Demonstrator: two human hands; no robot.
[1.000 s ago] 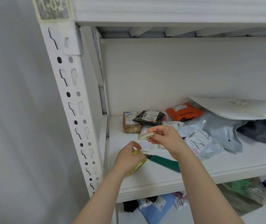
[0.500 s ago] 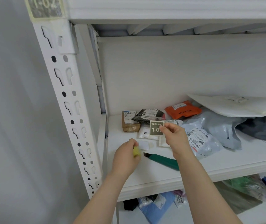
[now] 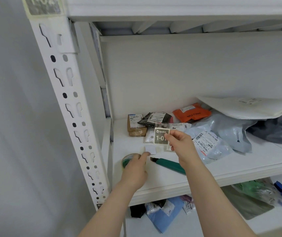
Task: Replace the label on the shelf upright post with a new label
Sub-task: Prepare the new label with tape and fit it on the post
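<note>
The white perforated upright post (image 3: 71, 108) runs down the left. An old grey label reading 1-02 (image 3: 42, 5) is taped at its top. My right hand (image 3: 181, 144) pinches a new grey square label marked 1-01 (image 3: 160, 136) by its right edge, face toward me, above the shelf board (image 3: 222, 170). My left hand (image 3: 134, 168) is curled over a roll of yellowish tape (image 3: 127, 159) that rests on the board near the post. The hand hides most of the roll.
A green utility knife (image 3: 170, 165) lies on the board between my hands, with a small white paper square (image 3: 150, 150) just behind it. Parcels and mailer bags (image 3: 208, 139) crowd the back and right. More bags sit on the lower shelf (image 3: 164, 212).
My right hand has turned the label so its printed face shows and raised it a little. My left hand has brought the tape roll down onto the board near the post.
</note>
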